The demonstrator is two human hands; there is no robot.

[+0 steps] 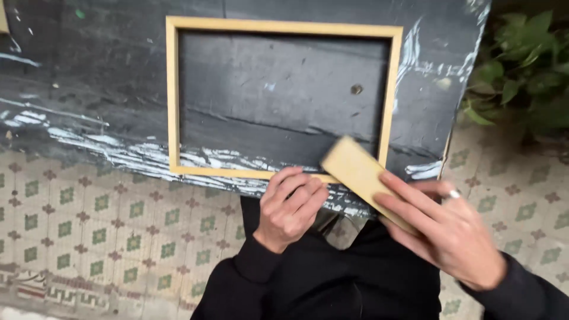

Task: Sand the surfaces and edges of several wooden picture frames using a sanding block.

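I see my left hand (290,204) curled, fingers pressed on the near rail of the wooden frame (173,95), which lies flat on the dark, paint-streaked surface (89,71). My right hand (447,228) grips a tan sanding block (355,169), fingers flat along it, its far end over the frame's near right corner.

Black long sleeves on both my arms, cuffs snug at the wrists, same black top over my chest. Silver ring (453,194) on one finger of my right hand (444,228); left hand (290,204) bare.
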